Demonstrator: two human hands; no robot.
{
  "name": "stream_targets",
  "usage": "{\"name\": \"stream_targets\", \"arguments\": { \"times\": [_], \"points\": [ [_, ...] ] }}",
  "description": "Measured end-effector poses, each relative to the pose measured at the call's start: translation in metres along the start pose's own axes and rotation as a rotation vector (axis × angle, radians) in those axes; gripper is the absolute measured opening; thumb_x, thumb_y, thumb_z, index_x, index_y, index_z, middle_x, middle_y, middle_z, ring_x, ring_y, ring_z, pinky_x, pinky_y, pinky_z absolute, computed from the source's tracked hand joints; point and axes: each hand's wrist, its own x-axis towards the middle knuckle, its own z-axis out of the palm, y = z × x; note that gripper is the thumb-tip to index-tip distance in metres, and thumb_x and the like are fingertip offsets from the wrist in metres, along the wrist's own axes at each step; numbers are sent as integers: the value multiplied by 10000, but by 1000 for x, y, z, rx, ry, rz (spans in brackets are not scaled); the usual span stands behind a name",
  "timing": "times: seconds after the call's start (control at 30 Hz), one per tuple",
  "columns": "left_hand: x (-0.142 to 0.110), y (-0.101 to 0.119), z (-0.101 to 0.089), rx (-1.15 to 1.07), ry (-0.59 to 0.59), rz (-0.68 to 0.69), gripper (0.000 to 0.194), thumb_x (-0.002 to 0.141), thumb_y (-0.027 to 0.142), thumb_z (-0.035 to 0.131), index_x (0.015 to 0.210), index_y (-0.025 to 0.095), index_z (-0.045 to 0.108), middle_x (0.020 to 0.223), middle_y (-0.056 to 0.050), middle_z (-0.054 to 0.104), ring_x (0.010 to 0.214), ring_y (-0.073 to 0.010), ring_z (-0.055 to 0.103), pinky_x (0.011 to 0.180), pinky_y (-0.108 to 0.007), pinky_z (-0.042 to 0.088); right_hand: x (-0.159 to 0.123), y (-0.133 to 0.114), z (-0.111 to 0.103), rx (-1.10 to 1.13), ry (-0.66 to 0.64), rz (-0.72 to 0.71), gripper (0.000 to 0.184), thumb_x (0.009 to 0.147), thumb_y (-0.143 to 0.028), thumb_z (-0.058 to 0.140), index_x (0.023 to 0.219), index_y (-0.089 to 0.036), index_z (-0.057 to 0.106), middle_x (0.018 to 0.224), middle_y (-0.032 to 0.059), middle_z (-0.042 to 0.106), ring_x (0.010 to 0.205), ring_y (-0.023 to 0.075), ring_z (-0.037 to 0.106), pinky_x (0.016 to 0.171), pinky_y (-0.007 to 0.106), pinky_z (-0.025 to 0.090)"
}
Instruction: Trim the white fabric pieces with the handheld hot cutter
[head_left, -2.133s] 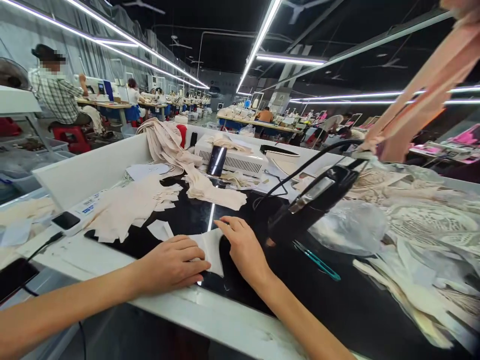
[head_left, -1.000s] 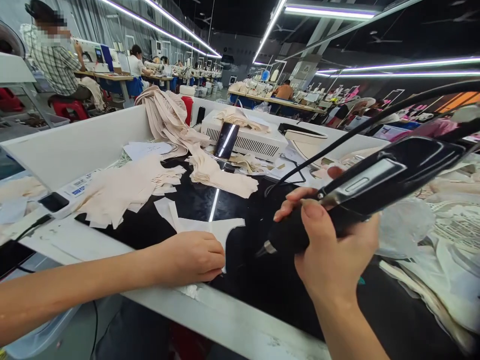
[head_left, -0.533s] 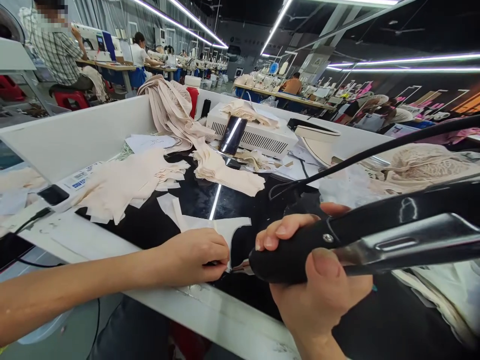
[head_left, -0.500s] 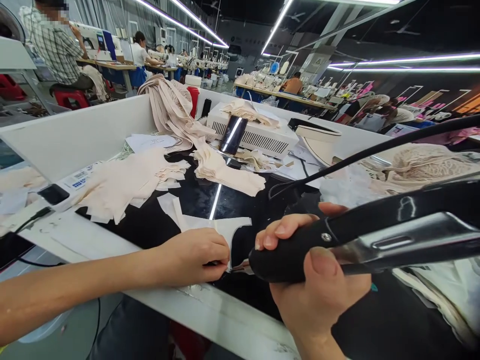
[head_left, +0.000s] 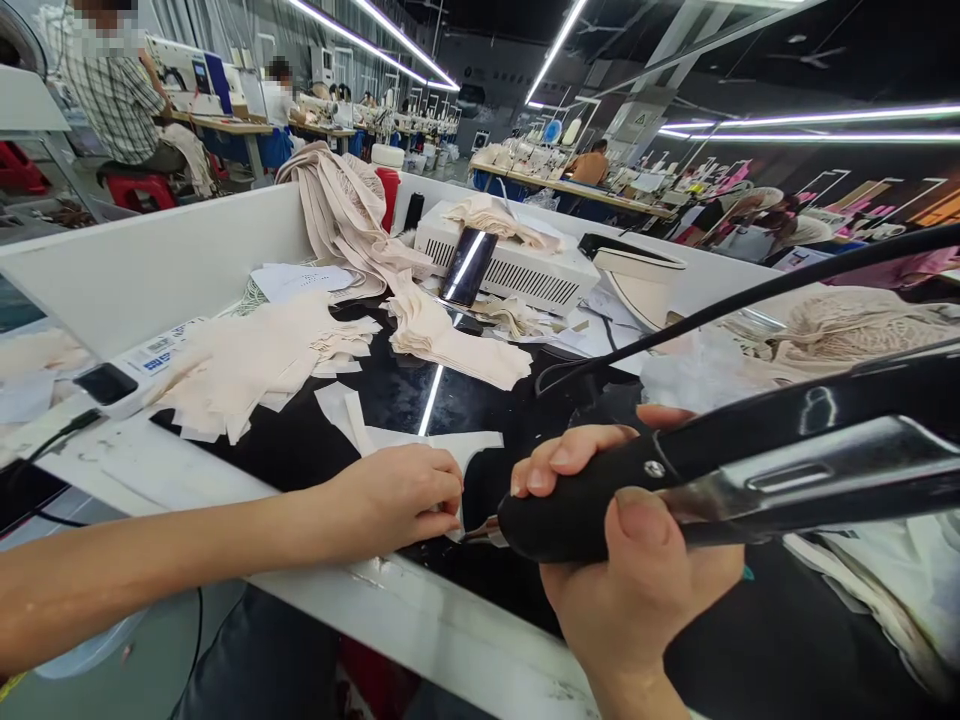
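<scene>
My right hand (head_left: 637,560) is wrapped round a black hand tool (head_left: 585,505) with a long silver metal lever along its side. Its narrow metal tip (head_left: 487,532) points left and sits beside the edge of a white cut fabric piece (head_left: 472,445). On that piece's near end, my left hand (head_left: 409,495) is closed, fingertips pinched at the fabric edge close to the tip. Part of the piece is hidden under the left hand. A black glossy work surface (head_left: 397,390) lies beneath.
Stacked peach fabric cut pieces (head_left: 255,355) lie at the left, with another stack (head_left: 457,340) ahead. A phone (head_left: 469,268) leans on a white vented box (head_left: 517,255). A black cable (head_left: 720,300) arcs across the right. White panels (head_left: 187,255) border the table; several people work beyond.
My left hand has shifted slightly and its fingers have lifted a little, showing more of the fabric edge and metal tip. The right hand and black tool stay nearly still.
</scene>
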Motion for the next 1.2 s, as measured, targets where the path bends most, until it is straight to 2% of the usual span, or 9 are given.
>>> {"name": "stream_targets", "arguments": {
  "times": [0.17, 0.3, 0.37, 0.5, 0.67, 0.93, 1.2],
  "points": [
    [3, 0, 2, 57, 16, 13, 78, 1031, 146, 743, 959, 173, 729, 1056, -49, 730, 974, -206, 711, 885, -292, 562, 1, 1, 0, -24, 0, -11, 452, 832, -434, 931, 1146, -263, 654, 728, -60, 684, 512, 157, 620, 487, 304, 560],
    [3, -2, 5, 133, 96, 106, 92, 1034, 105, 724, 976, 176, 724, 1160, -75, 721, 1044, -212, 698, 949, -303, 564, 0, 1, 1, -28, 0, -10, 451, 835, -448, 924, 1144, -268, 649, 723, -63, 670, 512, 161, 613, 498, 315, 549],
    [3, -3, 7, 160, 114, 157, 107, 1039, 87, 715, 987, 181, 725, 1149, -71, 726, 1034, -205, 696, 965, -300, 559, 0, 1, 1, -23, 3, -5, 450, 838, -447, 919, 1147, -269, 645, 727, -63, 666, 516, 163, 612, 494, 316, 539],
    [1, -7, 8, 209, 57, 251, 116, 1026, 56, 723, 1032, 172, 720, 1034, -57, 749, 991, -215, 708, 965, -312, 551, 0, 1, 2, -16, 12, -7, 445, 831, -434, 918, 1141, -267, 645, 725, -63, 671, 517, 167, 618, 484, 312, 529],
    [0, -9, 4, 222, 6, 289, 127, 1062, 54, 668, 1057, 170, 718, 995, -45, 775, 959, -218, 714, 908, -321, 544, 1, 2, 1, -22, 21, -11, 437, 821, -419, 923, 1131, -267, 655, 713, -68, 680, 512, 165, 627, 486, 310, 542],
    [-6, -17, -5, 196, 30, 411, 230, 1038, -5, 631, 1131, 155, 768, 1111, -68, 809, 986, -214, 743, 919, -310, 563, 0, 2, 2, -9, 31, -18, 413, 818, -392, 903, 1129, -268, 661, 717, -67, 690, 520, 170, 637, 469, 302, 535],
    [-10, -23, -3, 162, 46, 414, 196, 1062, 40, 651, 1118, 165, 792, 1145, -75, 823, 1043, -216, 767, 987, -323, 584, 0, 2, 2, -5, 28, -13, 403, 812, -365, 881, 1138, -276, 663, 718, -72, 673, 525, 169, 634, 466, 293, 525]
  ]
}}
